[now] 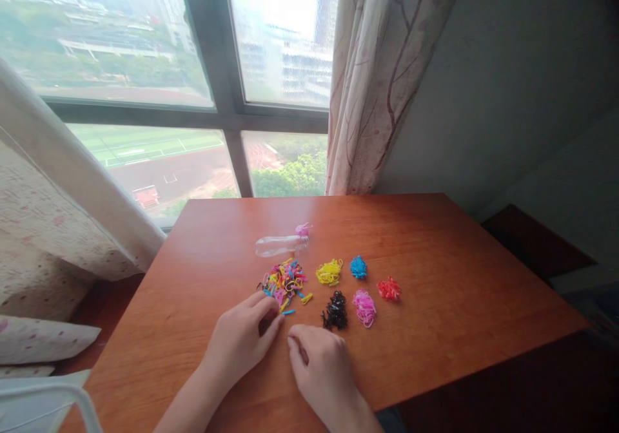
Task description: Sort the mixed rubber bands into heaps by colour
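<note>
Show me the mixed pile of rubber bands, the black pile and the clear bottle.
mixed pile of rubber bands (285, 280): head view, middle of the heap.
black pile (335, 310): head view, its centre.
clear bottle (278, 246): head view, its see-through body.

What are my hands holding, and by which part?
Cannot be told: the left hand touches the near edge of the mixed band pile with its fingertips, any pinch hidden. The right hand shows nothing held.

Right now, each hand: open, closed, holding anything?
Left hand: curled at the mixed band pile; whether it holds a band cannot be told.
Right hand: loosely curled, palm down on the table; grip cannot be told.
</note>
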`<state>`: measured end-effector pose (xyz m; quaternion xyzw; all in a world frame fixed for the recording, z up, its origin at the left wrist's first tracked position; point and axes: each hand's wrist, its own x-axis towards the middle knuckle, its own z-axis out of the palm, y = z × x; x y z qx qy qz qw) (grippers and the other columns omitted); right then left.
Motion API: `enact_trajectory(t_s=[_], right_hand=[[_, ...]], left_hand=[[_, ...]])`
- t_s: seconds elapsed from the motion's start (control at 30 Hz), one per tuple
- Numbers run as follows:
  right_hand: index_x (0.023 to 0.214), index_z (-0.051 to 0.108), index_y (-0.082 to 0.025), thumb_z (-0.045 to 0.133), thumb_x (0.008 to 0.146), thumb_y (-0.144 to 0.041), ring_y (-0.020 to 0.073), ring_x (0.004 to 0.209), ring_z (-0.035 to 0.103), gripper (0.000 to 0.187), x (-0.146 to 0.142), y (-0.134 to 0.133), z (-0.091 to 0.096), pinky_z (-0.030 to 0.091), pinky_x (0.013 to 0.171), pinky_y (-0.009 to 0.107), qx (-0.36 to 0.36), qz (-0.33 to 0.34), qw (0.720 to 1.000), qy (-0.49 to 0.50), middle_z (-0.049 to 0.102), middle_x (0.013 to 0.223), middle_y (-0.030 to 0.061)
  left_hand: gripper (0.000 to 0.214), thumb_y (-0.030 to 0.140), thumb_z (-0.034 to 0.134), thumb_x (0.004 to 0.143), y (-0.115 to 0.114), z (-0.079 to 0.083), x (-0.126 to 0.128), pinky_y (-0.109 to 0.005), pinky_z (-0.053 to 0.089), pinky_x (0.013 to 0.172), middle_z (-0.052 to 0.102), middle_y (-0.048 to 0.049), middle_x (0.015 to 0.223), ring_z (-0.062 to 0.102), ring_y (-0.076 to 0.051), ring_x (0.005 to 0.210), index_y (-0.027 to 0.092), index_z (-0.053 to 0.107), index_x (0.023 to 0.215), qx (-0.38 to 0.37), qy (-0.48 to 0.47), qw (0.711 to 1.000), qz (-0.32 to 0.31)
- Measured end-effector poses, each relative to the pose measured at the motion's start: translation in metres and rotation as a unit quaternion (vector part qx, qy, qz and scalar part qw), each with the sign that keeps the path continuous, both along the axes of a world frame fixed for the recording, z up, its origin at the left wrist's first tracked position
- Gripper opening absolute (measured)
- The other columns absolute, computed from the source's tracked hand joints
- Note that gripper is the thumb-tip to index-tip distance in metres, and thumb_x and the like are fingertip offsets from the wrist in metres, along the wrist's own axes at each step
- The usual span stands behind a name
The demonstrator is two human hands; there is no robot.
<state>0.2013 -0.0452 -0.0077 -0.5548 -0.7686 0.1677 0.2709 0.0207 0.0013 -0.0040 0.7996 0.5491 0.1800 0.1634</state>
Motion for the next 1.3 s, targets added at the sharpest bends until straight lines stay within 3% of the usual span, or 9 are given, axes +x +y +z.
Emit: enact_trajectory(t_s=[0.3, 0.5, 0.67, 0.87, 1.07, 1.3], right_hand=[[0.075, 0.052, -0.023, 0.046, 0.089, -0.014, 0.0133, 0.062, 0.058, 0.017, 0.002, 0.0, -0.003, 0.028, 0.059, 0.027, 0.006, 0.012, 0.999, 0.03, 0.062, 0.068, -0.0033], [0.074, 0.051, -0.023, 0.047, 0.088, -0.014, 0.0136, 0.062, 0.058, 0.017, 0.002, 0.001, -0.004, 0.027, 0.059, 0.027, -0.001, 0.012, 0.999, 0.036, 0.062, 0.067, -0.0034], [0.076, 0.054, -0.023, 0.049, 0.084, -0.011, 0.014, 0.065, 0.06, 0.015, 0.003, 0.001, -0.003, 0.028, 0.059, 0.026, -0.009, 0.015, 0.999, 0.036, 0.064, 0.07, -0.0029], [0.08, 0.058, -0.023, 0.049, 0.086, -0.011, 0.0144, 0.068, 0.062, 0.016, 0.003, 0.0, -0.004, 0.031, 0.062, 0.024, -0.012, 0.018, 0.999, 0.037, 0.067, 0.073, -0.0021], [0.083, 0.059, -0.023, 0.049, 0.086, -0.012, 0.0148, 0.07, 0.063, 0.016, 0.002, 0.001, -0.007, 0.032, 0.063, 0.024, -0.011, 0.02, 0.999, 0.037, 0.068, 0.075, -0.002], [0.081, 0.058, -0.023, 0.05, 0.085, -0.011, 0.0155, 0.069, 0.062, 0.015, 0.001, 0.0, -0.01, 0.031, 0.062, 0.026, 0.005, 0.021, 1.0, 0.016, 0.066, 0.074, -0.0015]], left_hand=[[0.017, 0.022, 0.047, 0.093, -0.001, 0.003, -0.002, -0.024, 0.048, 0.071, 0.068, -0.0011, 0.093, 0.066, -0.016, 0.082, 0.025, 0.064, 0.093, -0.001, -0.018, 1.0, -0.019], [0.015, 0.02, 0.049, 0.092, 0.002, 0.005, 0.0, -0.022, 0.046, 0.064, 0.065, 0.0003, 0.084, 0.062, -0.012, 0.068, 0.023, 0.063, 0.092, 0.001, -0.056, 0.998, -0.001], [0.014, 0.019, 0.051, 0.09, 0.018, 0.025, 0.018, -0.022, 0.046, 0.066, 0.068, -0.0006, 0.09, 0.065, -0.015, 0.077, 0.023, 0.063, 0.089, 0.01, -0.023, 0.999, -0.036], [0.017, 0.019, 0.049, 0.092, 0.056, 0.049, 0.057, -0.024, 0.043, 0.059, 0.068, -0.0033, 0.087, 0.065, -0.016, 0.071, 0.02, 0.064, 0.085, 0.046, 0.1, 0.989, -0.097], [0.016, 0.019, 0.05, 0.091, 0.086, 0.045, 0.081, -0.026, 0.043, 0.058, 0.068, -0.0062, 0.087, 0.066, -0.019, 0.072, 0.019, 0.066, 0.088, 0.056, 0.126, 0.982, -0.133], [0.018, 0.021, 0.048, 0.093, 0.082, 0.041, 0.068, -0.027, 0.045, 0.064, 0.069, -0.006, 0.097, 0.068, -0.02, 0.081, 0.021, 0.065, 0.095, 0.054, 0.109, 0.987, -0.106]])
